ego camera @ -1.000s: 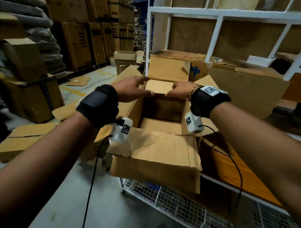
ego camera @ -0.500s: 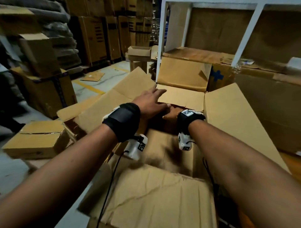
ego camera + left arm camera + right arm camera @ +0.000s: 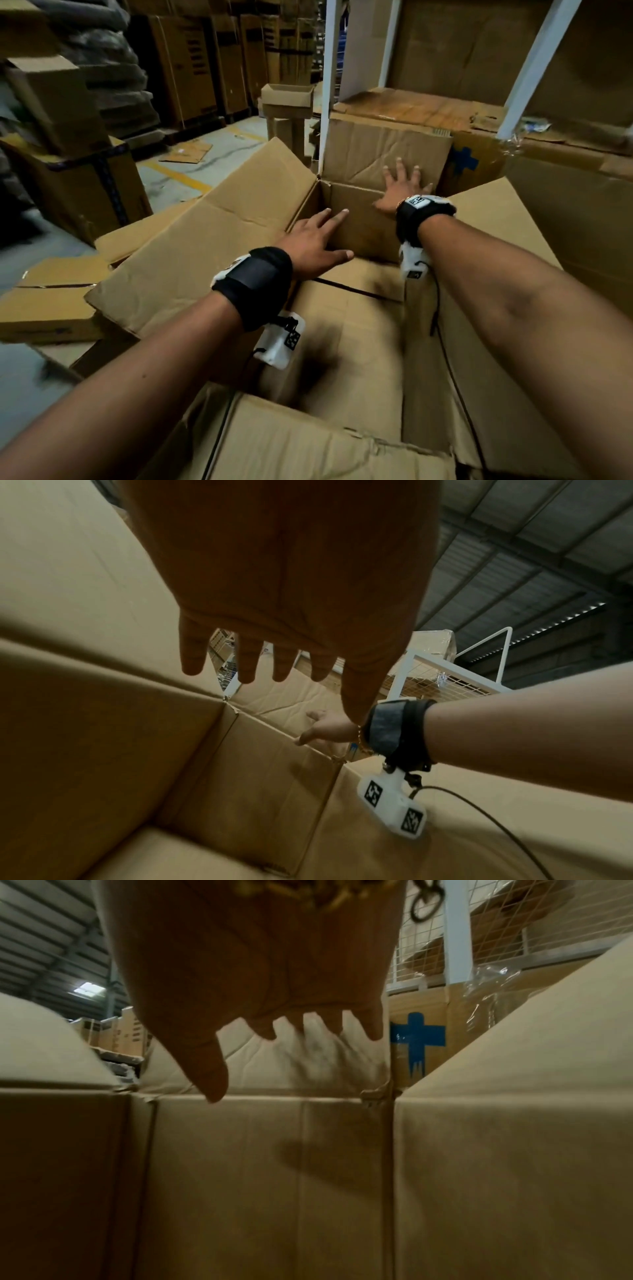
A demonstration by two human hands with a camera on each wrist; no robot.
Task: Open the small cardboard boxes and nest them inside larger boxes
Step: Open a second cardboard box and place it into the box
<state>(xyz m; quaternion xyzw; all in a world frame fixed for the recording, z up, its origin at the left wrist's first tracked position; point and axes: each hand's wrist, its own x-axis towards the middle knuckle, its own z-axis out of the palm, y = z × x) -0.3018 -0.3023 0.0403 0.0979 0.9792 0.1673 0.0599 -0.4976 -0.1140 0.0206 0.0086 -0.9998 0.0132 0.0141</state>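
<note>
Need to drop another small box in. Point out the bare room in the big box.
Bare floor of the big box, between its left and right walls, behind the near flap. Crowded at the far wall: left hand and right hand spread there.

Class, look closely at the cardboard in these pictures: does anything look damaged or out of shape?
Yes. The near flap of the big box is wrinkled and torn along its edge. The far flap, under the right hand, carries crossing creases. The left hand holds nothing.
</note>
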